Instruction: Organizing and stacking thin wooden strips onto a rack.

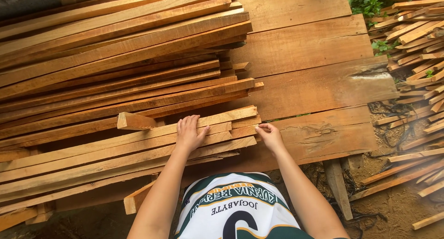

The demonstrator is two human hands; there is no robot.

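The left hand [188, 133] lay flat, fingers spread, its grip open and pressing on the near slats [138, 149], while the right hand [269, 135] had its grip pinched shut on the slats' ends at the stack's right edge. Both arms reached forward from the body, elbows slightly bent, over wide boards [319, 82] serving as a desk, with a taller pile [115, 40] behind and loose slats [416, 49] scattered far right. Rough ends could splinter the fingers, and an uneven pull could slide the loosely stacked slats off.
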